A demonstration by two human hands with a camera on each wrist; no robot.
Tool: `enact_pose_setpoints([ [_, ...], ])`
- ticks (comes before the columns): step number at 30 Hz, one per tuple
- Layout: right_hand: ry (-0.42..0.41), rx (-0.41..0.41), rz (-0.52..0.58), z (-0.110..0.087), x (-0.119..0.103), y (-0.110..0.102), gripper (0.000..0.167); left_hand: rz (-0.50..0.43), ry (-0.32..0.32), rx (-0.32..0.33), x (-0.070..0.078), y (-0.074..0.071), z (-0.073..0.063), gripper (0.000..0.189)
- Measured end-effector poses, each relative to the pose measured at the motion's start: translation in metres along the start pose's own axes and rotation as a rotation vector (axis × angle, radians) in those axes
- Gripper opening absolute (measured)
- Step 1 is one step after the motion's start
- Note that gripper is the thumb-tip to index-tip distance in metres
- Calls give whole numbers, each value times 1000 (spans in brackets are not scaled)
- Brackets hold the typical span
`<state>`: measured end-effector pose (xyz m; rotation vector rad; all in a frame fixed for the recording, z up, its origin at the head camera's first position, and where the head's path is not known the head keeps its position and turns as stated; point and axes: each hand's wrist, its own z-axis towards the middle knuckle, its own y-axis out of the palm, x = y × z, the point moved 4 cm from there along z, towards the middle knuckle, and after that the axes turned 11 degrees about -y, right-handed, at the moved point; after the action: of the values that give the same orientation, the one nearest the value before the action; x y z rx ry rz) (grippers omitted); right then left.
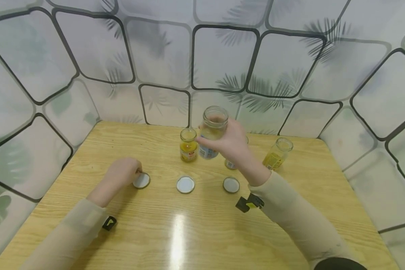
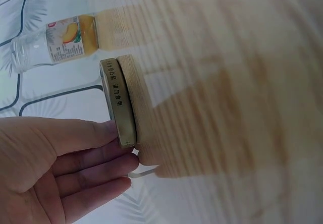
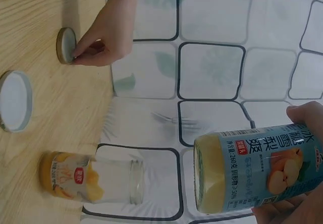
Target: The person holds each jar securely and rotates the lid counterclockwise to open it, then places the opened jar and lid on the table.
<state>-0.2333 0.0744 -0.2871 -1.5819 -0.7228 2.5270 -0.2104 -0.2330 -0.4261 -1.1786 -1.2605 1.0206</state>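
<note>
My left hand (image 1: 121,173) pinches the edge of a jar lid (image 1: 141,181) that lies inside-up on the table. In the left wrist view the same lid (image 2: 118,103) shows printed characters on its gold rim, with thumb and fingers at one end. My right hand (image 1: 235,144) grips a lidless glass jar (image 1: 212,131) upright above the table. Its blue label (image 3: 275,166) with pictured fruit shows in the right wrist view, and pale contents sit at the bottom. Just left of it stands an open jar with yellow fruit (image 1: 188,147).
Two more lids lie inside-up, a white-lined lid (image 1: 185,185) mid-table and another lid (image 1: 231,185) further right. Behind my right wrist stands a partly hidden jar (image 1: 230,164). An open jar with a yellow label (image 1: 277,153) stands right. A patterned wall (image 1: 165,107) borders the wooden table (image 1: 148,232).
</note>
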Motion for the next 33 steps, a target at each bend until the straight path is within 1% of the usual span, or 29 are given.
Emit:
enact_pose_setpoints([
  [4, -62, -13, 101, 14, -13, 20, 53, -5, 5, 15, -1, 0, 0, 5],
  [6, -85, -18, 129, 18, -17, 31, 51, -6, 5, 18, -2, 1, 1, 4],
  [8, -98, -27, 156, 22, -19, 44, 49, -5, 3, 19, -3, 1, 1, 4],
  [11, -88, -37, 169, 24, -15, 63, 49, -2, 2, 12, -4, 2, 1, 5],
  [15, -62, -54, 165, 23, -3, 89, 53, -1, 0, 4, -4, 2, 0, 5],
  [18, -49, -87, 149, 19, 10, 107, 54, 1, -4, 2, -4, 2, -2, 5],
  [21, -7, -125, 131, 13, 24, 122, 52, -5, -4, 9, -3, 2, -3, 4],
  [24, 46, -151, 113, 7, 37, 133, 50, -17, 1, 22, -3, 2, -5, 4],
  [26, 64, -162, 109, 4, 44, 140, 50, -23, 7, 33, -3, 2, -5, 4],
  [30, 75, -179, 112, 3, 56, 151, 49, -20, 6, 29, -2, 1, -6, 4],
  [33, 81, -176, 119, 4, 64, 157, 49, -14, -5, 13, -1, 1, -5, 5],
])
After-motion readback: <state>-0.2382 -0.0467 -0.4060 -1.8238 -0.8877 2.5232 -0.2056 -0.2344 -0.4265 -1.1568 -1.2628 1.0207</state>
